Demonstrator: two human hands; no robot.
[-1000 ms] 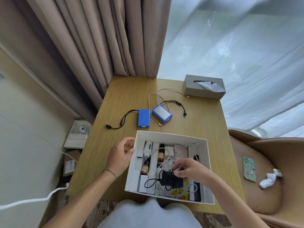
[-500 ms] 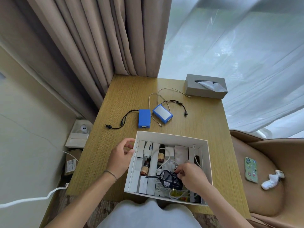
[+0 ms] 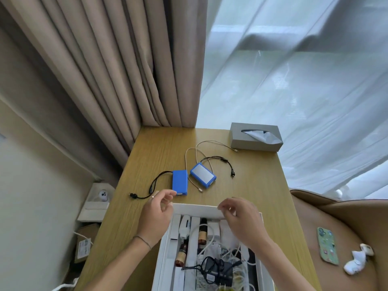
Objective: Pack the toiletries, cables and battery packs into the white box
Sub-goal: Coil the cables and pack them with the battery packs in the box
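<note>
Left hand (image 3: 156, 215) and right hand (image 3: 241, 216) hovering loosely curled, grasping nothing, over white box (image 3: 197, 207) far rim, two blue battery packs (image 3: 180, 182) lying beyond on table (image 3: 252, 185), left one lengthwise away from the person, the other (image 3: 203, 174) angled.

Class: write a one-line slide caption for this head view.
Both hands, left and right, reach toward blue battery packs beyond the white box.

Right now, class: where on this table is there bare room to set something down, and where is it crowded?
Bare wood lies at the table back-left by the curtain, and right of the black connector cable, below the tissue box. Crowded: around both blue battery packs and inside the white box.
</note>
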